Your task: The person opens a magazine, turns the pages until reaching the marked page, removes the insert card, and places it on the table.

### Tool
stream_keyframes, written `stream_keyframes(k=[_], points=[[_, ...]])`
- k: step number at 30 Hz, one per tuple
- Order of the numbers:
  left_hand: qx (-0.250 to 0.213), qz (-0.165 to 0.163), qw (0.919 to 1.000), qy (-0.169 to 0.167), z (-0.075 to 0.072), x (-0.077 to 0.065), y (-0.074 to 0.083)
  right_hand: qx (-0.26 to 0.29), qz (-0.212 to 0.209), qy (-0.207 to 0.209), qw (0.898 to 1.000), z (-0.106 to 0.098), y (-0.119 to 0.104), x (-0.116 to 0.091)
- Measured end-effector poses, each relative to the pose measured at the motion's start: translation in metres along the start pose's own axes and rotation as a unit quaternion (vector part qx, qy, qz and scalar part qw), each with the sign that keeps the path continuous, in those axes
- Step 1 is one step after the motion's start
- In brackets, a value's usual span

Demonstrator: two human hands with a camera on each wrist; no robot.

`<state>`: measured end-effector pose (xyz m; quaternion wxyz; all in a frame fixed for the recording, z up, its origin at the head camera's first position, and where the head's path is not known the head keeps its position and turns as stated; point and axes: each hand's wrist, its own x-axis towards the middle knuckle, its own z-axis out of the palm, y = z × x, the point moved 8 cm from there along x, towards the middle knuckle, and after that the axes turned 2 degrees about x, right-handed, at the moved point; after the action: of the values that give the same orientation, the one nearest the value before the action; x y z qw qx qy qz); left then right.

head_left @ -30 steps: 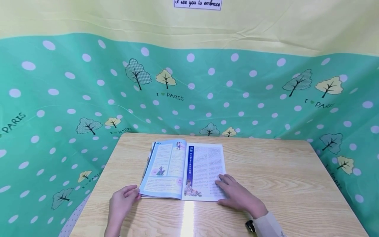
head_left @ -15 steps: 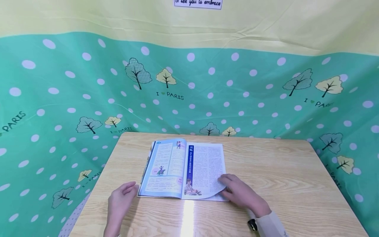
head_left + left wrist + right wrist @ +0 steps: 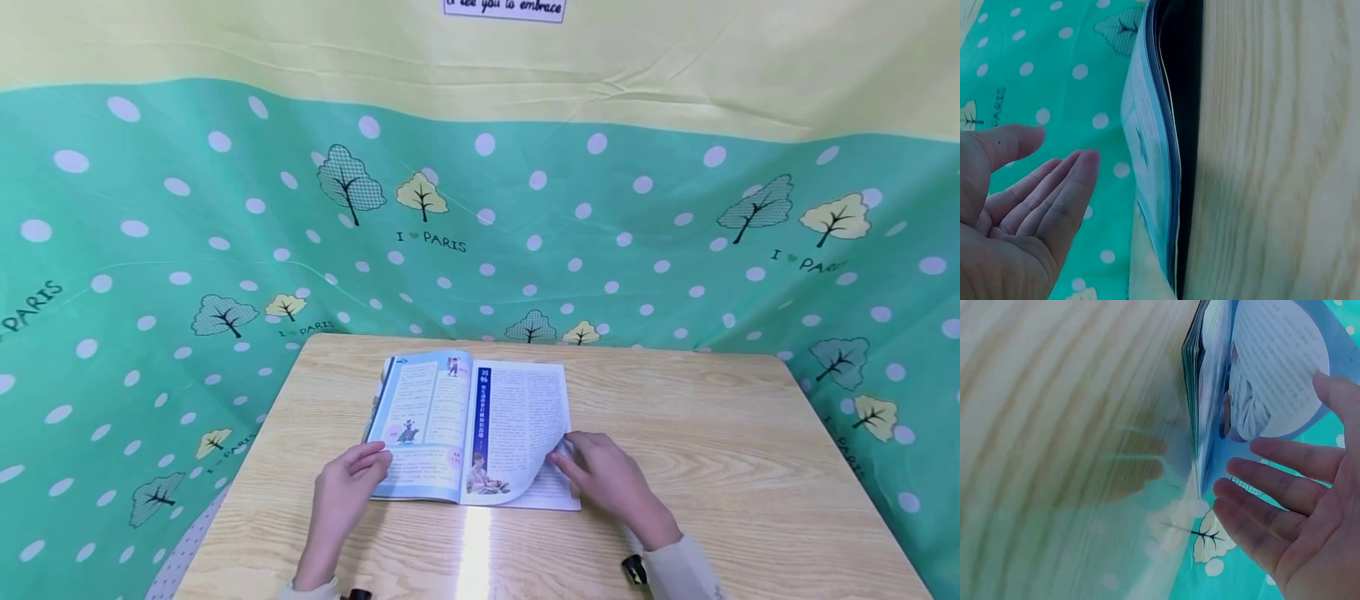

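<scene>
Two hands have shifted in the last second. The right hand, which lay flat on the lower right page of the magazine, now has that page's corner curled up off the stack; half a second ago the curl had only just begun. The left hand was off the lower left corner of the magazine, barely at its edge; now its fingertips rest on the left page, fingers straight and relaxed. I judge that a page turn is under way, with the left side being steadied while the right sheet lifts.

The magazine lies open on the desk, between the two sets of fingers, its spine running away from the person.

The head view shows the layout: which page is rising, and both hands at the near edge. It does not show how the right fingers meet the paper. The right wrist view does: the lifted page bows over above the fingers, which are spread and nearly straight beneath it, with the thumb by the sheet's edge. Whether thumb and finger actually pinch the sheet I cannot tell. The left wrist view shows the stacked page edges side on, just beyond the left fingers, which look loosely extended and close round nothing.
</scene>
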<state>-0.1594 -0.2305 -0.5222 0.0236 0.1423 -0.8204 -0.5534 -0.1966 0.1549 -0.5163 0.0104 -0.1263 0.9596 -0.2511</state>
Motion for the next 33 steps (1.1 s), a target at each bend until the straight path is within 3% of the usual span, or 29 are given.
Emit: stream_keyframes(k=[11, 18, 28, 33], points=[[-0.05, 0.074, 0.9943, -0.058, 0.048, -0.003, 0.031, 0.016, -0.089, 0.043, 0.995, 0.002, -0.022, 0.001], [-0.096, 0.11, 0.9839, -0.104, 0.075, -0.008, 0.048, 0.012, -0.143, 0.032, 0.989, 0.009, -0.043, 0.004], [-0.151, 0.085, 0.9682, -0.181, 0.108, -0.018, 0.06, 0.009, -0.157, 0.001, 0.988, 0.019, -0.062, 0.009], [-0.16, 0.077, 0.9663, -0.187, 0.115, -0.021, 0.06, -0.009, -0.147, -0.023, 0.989, 0.025, -0.066, 0.011]])
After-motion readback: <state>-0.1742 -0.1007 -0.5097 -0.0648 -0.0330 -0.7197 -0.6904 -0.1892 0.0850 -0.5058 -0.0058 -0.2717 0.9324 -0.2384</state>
